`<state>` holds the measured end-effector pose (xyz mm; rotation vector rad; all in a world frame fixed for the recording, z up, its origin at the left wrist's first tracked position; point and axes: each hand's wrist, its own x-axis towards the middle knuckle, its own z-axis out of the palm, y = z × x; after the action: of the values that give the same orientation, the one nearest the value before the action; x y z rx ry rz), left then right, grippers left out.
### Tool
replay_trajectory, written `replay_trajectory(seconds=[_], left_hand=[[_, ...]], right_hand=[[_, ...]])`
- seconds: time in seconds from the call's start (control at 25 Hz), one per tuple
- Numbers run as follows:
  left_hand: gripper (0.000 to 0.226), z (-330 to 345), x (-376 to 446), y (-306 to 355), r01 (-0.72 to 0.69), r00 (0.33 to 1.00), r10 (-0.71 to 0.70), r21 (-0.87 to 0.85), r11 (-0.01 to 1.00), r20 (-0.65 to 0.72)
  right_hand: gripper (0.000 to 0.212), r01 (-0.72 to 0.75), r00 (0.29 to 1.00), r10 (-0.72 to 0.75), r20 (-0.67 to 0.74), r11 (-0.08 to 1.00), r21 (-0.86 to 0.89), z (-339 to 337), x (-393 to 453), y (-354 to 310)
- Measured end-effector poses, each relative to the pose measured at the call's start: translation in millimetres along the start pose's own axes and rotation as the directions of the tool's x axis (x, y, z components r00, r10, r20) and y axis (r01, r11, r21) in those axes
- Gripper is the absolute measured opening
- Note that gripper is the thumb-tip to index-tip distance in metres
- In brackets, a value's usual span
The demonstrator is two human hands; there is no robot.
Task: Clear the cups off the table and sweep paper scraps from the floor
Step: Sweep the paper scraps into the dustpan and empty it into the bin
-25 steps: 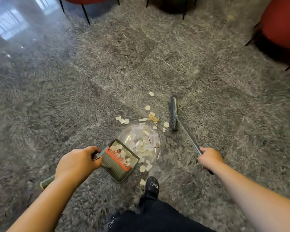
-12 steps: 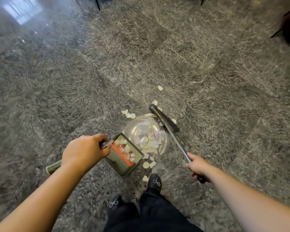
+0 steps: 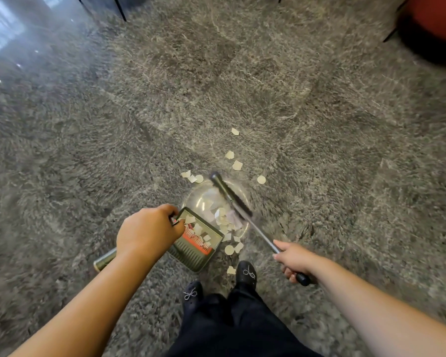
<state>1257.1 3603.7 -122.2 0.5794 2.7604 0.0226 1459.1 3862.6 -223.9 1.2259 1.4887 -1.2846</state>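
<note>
Grey stone-patterned floor (image 3: 281, 81) fills nearly the whole view, glossy at the far left where window light reflects, with thin dark chair legs (image 3: 119, 7) at the far edge and part of a red seat (image 3: 438, 19) at the far right corner. Near the centre, the left hand (image 3: 150, 231) is clenched round the handle of a green dustpan (image 3: 197, 244), whose dark grip end pokes out to the left behind the wrist. The pan lies tilted on the floor with its open mouth toward the right, an orange band across its tray and a few paper scraps (image 3: 225, 222) already on it. The right hand (image 3: 294, 260) grasps the lower end of a broom (image 3: 232, 197), fingers wrapped round the metal shaft just above its black end cap. The shaft runs up and left to a dark brush head, which sits on a round, glassy patch of floor just beyond the pan's mouth, amid the main heap of scraps. That head covers part of the heap. More scraps lie loose farther off, some just left of the brush tip, others scattered beyond it and to its right, and a few near the pan's lip. One scrap lies just beside the black shoes (image 3: 245, 271), which stand close under the pan, dark trousers below them.
</note>
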Motion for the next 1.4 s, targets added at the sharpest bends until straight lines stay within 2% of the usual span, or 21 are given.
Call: replay_trajectory(seconds=[0.16, 0.44, 0.64, 0.76, 0.92, 1.16, 1.4], left_hand=[[0.033, 6.0, -10.9, -25.9, -0.016, 1.000, 0.017, -0.061, 0.998, 0.015], [0.031, 9.6, -28.3, -73.8, -0.077, 0.997, 0.079, -0.080, 0.994, 0.026], [0.035, 5.7, -26.7, -103.3, -0.239, 0.971, 0.239, 0.059, 0.969, 0.013], [0.035, 3.5, -27.3, -120.7, -0.256, 0.967, 0.255, 0.056, 0.965, 0.025], [0.034, 3.4, -32.9, -137.9, -0.234, 0.972, 0.234, 0.016, 0.972, -0.005], [0.034, -3.2, -34.7, -149.5, -0.069, 0.997, 0.066, -0.066, 0.995, -0.041], [0.029, -13.7, -19.6, -147.3, -0.003, 0.999, 0.000, -0.069, 0.998, -0.040]], right_hand=[[0.061, 0.017, 0.996, -0.014, 0.089, 0.999, -0.028, 49.5, -30.8, 2.4], [0.062, 0.069, 0.991, -0.048, 0.124, 0.983, -0.171, 90.9, -72.9, -9.0], [0.061, 0.041, 0.983, -0.029, 0.180, 0.997, -0.059, 97.6, -97.8, -2.2], [0.063, 0.044, 0.986, -0.042, 0.160, 0.999, -0.007, 100.9, -111.3, 1.0], [0.064, 0.069, 0.990, -0.076, 0.118, 0.996, 0.061, 95.7, -121.2, -6.7], [0.062, 0.095, 0.993, -0.105, 0.053, 0.982, 0.162, 72.4, -119.5, -25.0], [0.061, 0.108, 0.994, -0.104, -0.037, 0.980, 0.166, 48.6, -100.2, -46.3]])
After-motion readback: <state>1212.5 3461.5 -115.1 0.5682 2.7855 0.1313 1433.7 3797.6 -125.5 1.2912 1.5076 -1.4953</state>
